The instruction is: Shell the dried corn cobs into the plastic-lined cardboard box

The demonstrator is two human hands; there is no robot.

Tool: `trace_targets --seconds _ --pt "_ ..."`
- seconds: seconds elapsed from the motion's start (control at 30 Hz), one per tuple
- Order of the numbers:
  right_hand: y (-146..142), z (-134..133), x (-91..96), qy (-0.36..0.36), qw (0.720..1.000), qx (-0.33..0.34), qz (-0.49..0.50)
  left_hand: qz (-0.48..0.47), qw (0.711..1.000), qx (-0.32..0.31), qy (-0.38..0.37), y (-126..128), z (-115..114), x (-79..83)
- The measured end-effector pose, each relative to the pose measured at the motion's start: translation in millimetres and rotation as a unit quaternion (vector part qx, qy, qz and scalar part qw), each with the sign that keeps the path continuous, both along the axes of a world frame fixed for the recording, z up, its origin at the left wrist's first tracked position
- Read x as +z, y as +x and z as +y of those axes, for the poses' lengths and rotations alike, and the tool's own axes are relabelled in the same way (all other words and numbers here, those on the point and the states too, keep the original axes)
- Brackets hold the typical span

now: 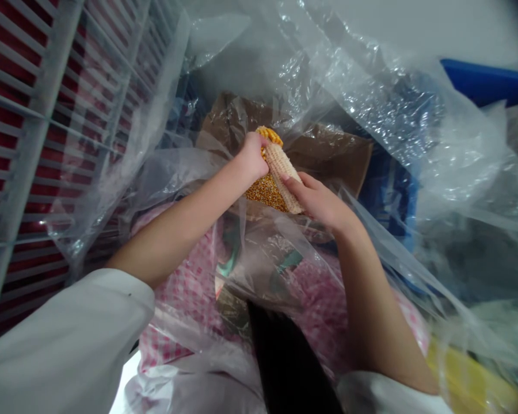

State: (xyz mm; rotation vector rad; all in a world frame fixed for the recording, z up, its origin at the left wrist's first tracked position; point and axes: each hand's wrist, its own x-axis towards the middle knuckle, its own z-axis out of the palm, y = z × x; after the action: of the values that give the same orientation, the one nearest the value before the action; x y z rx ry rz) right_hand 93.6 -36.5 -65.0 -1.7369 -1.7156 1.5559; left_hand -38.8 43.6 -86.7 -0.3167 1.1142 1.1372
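Observation:
A corn cob (285,175) is held slantwise between my two hands, its lower length bare and pale. Yellow kernels (271,135) still cover its upper end. My left hand (255,154) is closed at that upper end, thumb side against the cob. Lower down, my right hand (318,198) grips the bare part with its fingers along the side. Loose corn kernels (265,192) lie in a heap beneath the cob, inside a brown cardboard box (345,150) lined with clear plastic.
Clear plastic sheeting (366,75) drapes around the box and over my legs in pink checked cloth (185,287). A white wire rack (30,132) stands on the left. Blue plastic (492,80) shows at right, something yellow (466,374) at lower right. Dark hair (285,356) hangs in front.

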Motion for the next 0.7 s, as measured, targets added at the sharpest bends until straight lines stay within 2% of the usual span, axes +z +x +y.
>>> trace_targets --seconds 0.1,0.2,0.33,0.43,0.57,0.7 --pt "-0.3 0.2 -0.3 0.005 1.000 -0.007 0.011 0.015 1.000 0.004 0.018 0.3 -0.9 4.8" --pt "-0.7 0.5 0.3 0.005 1.000 -0.005 0.014 0.013 0.999 0.017 0.039 -0.9 -0.5 2.2" --pt "-0.8 0.7 1.4 0.000 1.000 -0.001 0.001 0.033 0.999 0.016 0.007 -0.1 -0.1 -1.8" --pt "-0.7 0.8 2.1 -0.004 1.000 -0.003 -0.002 0.031 0.999 0.011 -0.004 2.3 -0.7 1.2" --pt "-0.6 0.7 3.4 -0.007 1.000 -0.011 -0.009 0.013 1.000 0.015 -0.009 4.5 -2.0 7.1" --pt "-0.7 0.2 4.1 0.007 1.000 -0.018 -0.007 -0.018 0.999 0.036 0.009 3.7 -2.2 6.0"
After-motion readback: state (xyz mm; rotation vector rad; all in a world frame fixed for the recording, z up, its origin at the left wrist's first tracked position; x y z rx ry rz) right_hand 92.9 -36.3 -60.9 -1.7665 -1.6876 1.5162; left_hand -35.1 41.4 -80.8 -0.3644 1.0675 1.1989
